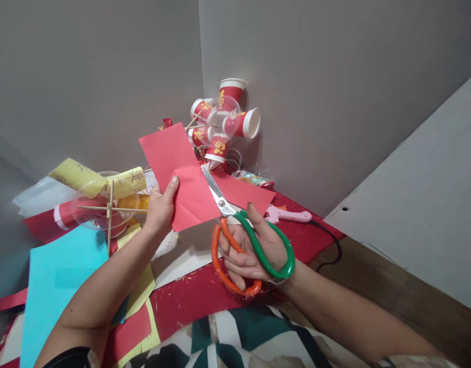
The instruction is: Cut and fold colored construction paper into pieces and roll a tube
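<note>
My left hand [162, 204] pinches a sheet of red paper [178, 174] at its lower left, thumb on top. A cut or fold runs into the sheet, and part of it spreads to the right behind the blades. In my right hand [258, 245] is a pair of scissors [221, 203] with one green and one orange handle; my fingers pass through the loops. The blades point up and left against the paper's right part. Whether they are fully closed I cannot tell.
Behind the paper stands a wheel of red paper cups [233, 94] on sticks. At left lie another wheel of rolled yellow paper [132, 179], a turquoise sheet [63, 276] and yellow sheets. A pink glue gun [292, 214] rests on the red cloth [193, 301]; grey walls [297, 76] rise behind.
</note>
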`<move>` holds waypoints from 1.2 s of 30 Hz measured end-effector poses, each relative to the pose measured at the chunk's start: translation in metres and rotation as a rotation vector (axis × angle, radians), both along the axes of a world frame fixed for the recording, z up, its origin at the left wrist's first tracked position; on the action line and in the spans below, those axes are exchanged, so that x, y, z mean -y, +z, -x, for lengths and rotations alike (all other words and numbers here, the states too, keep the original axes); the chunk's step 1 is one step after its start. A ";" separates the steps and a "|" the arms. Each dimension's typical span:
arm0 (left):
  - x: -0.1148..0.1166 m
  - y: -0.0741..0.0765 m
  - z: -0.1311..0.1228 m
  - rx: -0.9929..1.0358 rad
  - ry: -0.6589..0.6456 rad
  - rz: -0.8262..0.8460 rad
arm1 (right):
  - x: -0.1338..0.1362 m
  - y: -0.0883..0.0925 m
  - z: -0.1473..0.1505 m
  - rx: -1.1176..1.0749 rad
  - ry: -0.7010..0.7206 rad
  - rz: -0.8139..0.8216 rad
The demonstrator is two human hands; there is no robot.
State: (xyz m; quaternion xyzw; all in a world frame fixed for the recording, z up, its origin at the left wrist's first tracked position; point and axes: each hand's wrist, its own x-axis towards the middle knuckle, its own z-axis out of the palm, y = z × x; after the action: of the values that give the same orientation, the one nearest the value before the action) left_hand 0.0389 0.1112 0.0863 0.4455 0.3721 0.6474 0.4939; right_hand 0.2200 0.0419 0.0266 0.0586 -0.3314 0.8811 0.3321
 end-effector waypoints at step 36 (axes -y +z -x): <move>0.012 -0.003 -0.009 -0.058 0.043 -0.017 | 0.011 0.012 0.010 -0.039 -0.084 0.024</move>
State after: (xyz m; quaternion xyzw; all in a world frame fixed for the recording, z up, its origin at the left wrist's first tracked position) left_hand 0.0480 0.0987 0.0832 0.4600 0.3902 0.6479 0.4652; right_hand 0.2096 0.0312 0.0386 0.0580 -0.3164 0.8691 0.3758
